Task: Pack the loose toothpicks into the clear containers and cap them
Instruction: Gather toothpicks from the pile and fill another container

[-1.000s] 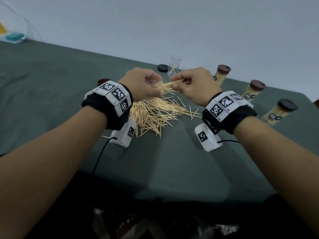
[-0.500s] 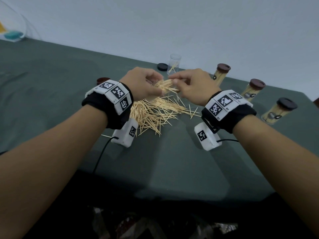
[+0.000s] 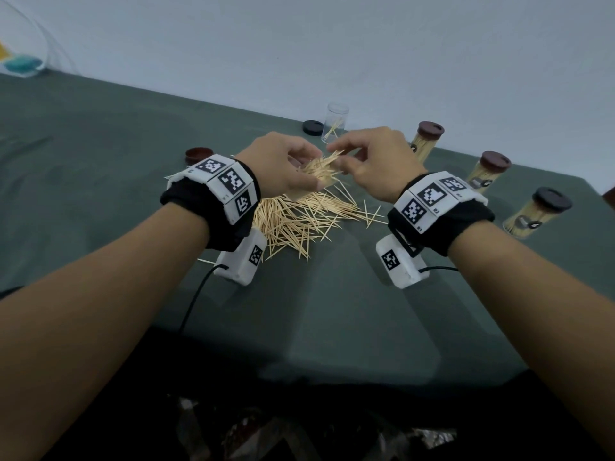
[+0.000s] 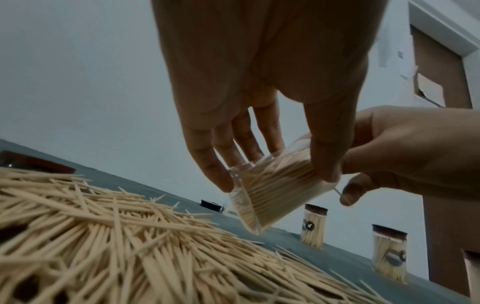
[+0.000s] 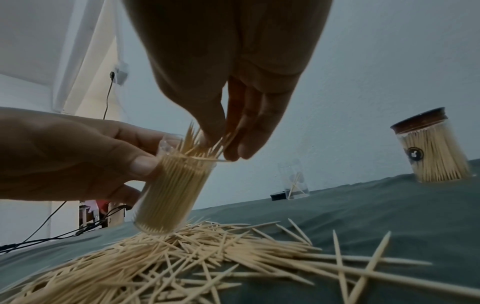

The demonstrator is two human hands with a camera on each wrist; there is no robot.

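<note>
Our left hand curls thumb and fingers around a clear jar, holding it tilted just above the loose toothpicks heaped on the green tablecloth; from the right wrist view its base looks to touch the top of the heap, though we cannot be sure. The jar is packed nearly full, and a bundle of toothpicks sticks out of its open mouth at loose angles. Our right hand has its thumb and fingertips pressed together on the tips of that bundle, pinching it at the mouth of the jar. Farther back stands a second clear jar, upright and uncapped, with only a few toothpicks leaning inside, and a black cap lies just beside it on the cloth. A brown cap lies on the cloth to the left, beyond our left wrist. Along the right side stand three full jars: two with brown caps and one with a black cap. Each carries a small round dark label; in the right wrist view the nearest one shows a pale emblem, but we can read no writing on any of them.
</note>
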